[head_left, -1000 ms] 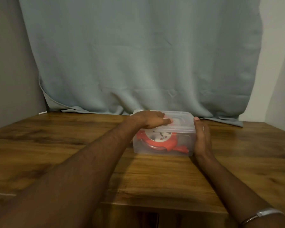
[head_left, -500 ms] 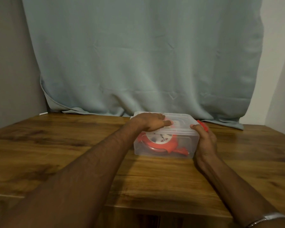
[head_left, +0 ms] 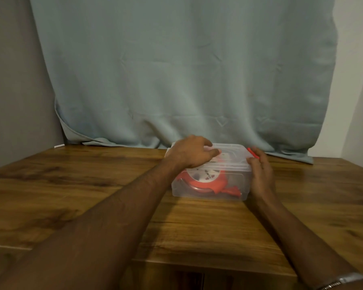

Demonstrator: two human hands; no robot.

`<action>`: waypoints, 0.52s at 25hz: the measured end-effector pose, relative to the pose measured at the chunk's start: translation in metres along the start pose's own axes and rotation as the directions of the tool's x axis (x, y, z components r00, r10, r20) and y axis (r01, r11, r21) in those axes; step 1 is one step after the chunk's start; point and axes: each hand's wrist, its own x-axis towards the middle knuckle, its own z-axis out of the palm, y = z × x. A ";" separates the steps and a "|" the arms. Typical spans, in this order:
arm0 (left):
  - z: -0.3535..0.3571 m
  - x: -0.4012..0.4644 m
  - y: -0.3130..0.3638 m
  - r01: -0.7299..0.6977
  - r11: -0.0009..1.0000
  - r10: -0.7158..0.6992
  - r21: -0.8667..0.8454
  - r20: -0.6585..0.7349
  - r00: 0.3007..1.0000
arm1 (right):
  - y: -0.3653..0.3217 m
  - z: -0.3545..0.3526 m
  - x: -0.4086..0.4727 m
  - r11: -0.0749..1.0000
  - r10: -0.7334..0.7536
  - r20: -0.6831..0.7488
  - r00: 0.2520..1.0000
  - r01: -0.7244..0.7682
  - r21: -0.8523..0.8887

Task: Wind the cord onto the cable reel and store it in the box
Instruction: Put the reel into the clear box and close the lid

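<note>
**Cable reel boxed; right-side latch now being worked**

The cable reel, orange with a white face, lies flat inside the clear plastic box on the wooden table, seen through the near wall with its cord apparently wound on. The translucent lid sits over the box.

A second ago the right hand lay flat and open against the box's right end. Half a second ago it had curled, and an orange latch appeared above the fingertips. Now that hand is curled around the upper right corner, fingers on the lid's edge just under the latch; whether it grips the latch itself cannot be told. The left hand has stayed pressed palm-down on the lid's left part, fingers bent and loosely spread, steadying it.

The change suggests the work has passed from seating the lid to fastening it. Winding and stowing look done; what likely remains is snapping the right latch down, and perhaps one on the left, which the left hand hides.
</note>
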 end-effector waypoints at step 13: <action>0.012 -0.069 -0.049 0.523 -0.178 -0.449 -0.834 0.542 0.710 | -0.012 -0.008 -0.024 0.915 -0.243 -0.017 0.970 0.223 -0.337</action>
